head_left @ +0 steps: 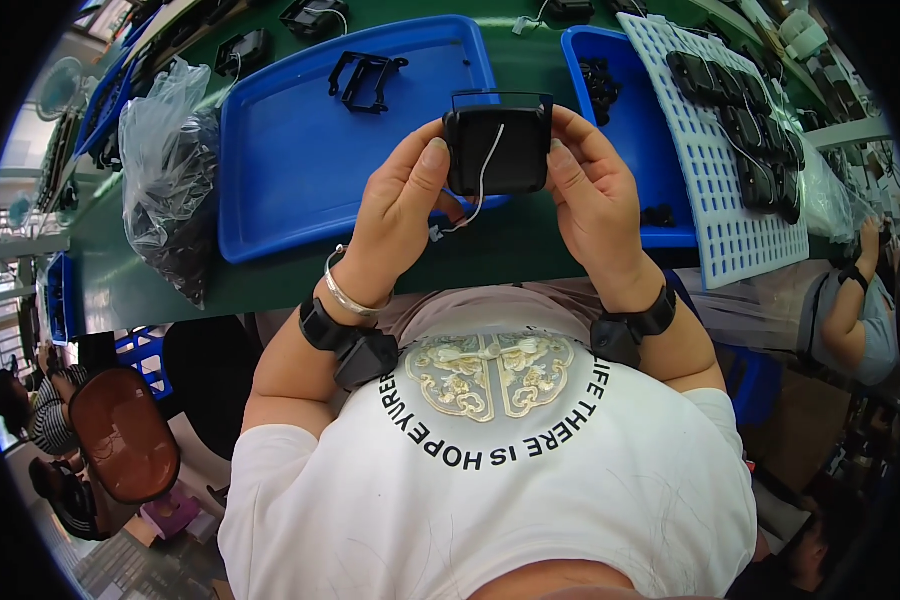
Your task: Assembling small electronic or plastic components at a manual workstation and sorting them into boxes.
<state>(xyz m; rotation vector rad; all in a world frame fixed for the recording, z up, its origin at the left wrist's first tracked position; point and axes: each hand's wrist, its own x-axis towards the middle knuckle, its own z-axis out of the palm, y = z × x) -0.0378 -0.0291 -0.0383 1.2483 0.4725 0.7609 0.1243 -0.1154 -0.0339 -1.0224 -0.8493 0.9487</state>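
Green workbench (pixel 270 280), left hand (pixel 400 215), right hand (pixel 595 205), both grips closed on black fan (pixel 498 150), its front hidden

Part in hand: I see a small square black housing (pixel 498 150) with rounded corners, plain face toward me.
Pose: I read it as held upright and level, above the green bench, upper centre of the frame.
Wire: a thin white lead (pixel 482 185) runs down its face and curls out below the lower edge to the left.
Frame on top: a thin black wire-like bracket (pixel 500 97) sits along its upper edge.
Grip: I see my left hand (pixel 402 205) and right hand (pixel 595 195) pinching its sides.
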